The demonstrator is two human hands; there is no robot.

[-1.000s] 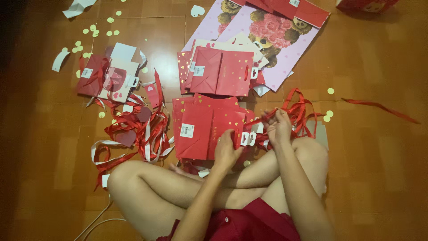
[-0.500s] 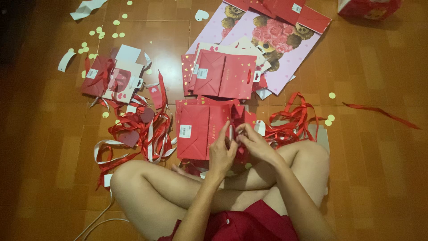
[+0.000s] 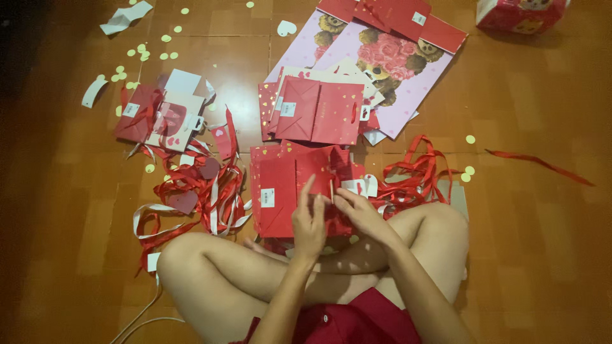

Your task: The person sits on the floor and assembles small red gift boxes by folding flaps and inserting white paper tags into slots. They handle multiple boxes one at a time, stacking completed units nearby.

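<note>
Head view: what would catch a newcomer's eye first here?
Both hands meet at the centre, the left hand and right hand working on a flat red paper bag in front of crossed legs. To the left lies a tangle of red ribbons. At the top, a large pink bag with bears lies flat on the wooden floor.

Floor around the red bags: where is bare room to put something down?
Bare floor lies right of the ribbons, below the loose ribbon strip, and at the far left. It is crowded around the hands, the bags and the left ribbon heap.
</note>
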